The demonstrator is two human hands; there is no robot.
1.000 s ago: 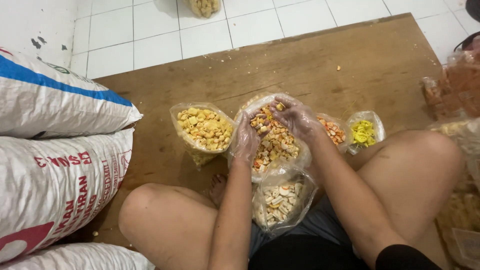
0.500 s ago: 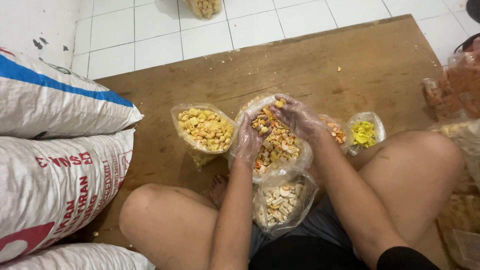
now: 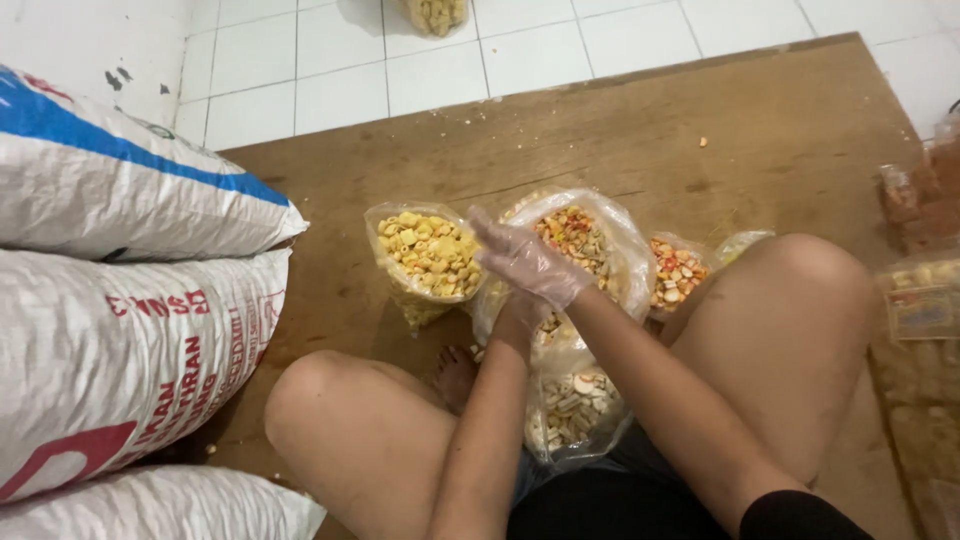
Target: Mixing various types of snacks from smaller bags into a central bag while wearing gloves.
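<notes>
I sit cross-legged on a wooden board (image 3: 650, 130). My right hand (image 3: 525, 262), in a clear plastic glove, reaches left with its fingers spread over the near left rim of a clear bag of mixed snacks (image 3: 590, 235). My left hand (image 3: 517, 312) lies just under it at the bag's edge, mostly hidden. A bag of yellow snacks (image 3: 430, 255) stands just left of my hands. A bag of orange and white snacks (image 3: 675, 275) stands to the right. A bag of pale snacks (image 3: 575, 405) rests between my legs.
Big white woven sacks (image 3: 120, 360) are stacked along the left. Packed snack bags (image 3: 920, 200) lie at the right edge. Another snack bag (image 3: 435, 12) sits on the white tiled floor (image 3: 330, 70) at the top. My right knee (image 3: 800, 280) half hides a yellowish bag (image 3: 738, 245).
My right hand has left the mixed bag's right rim and swung across to its left side, above my left hand. My right knee now covers most of the yellowish bag.
</notes>
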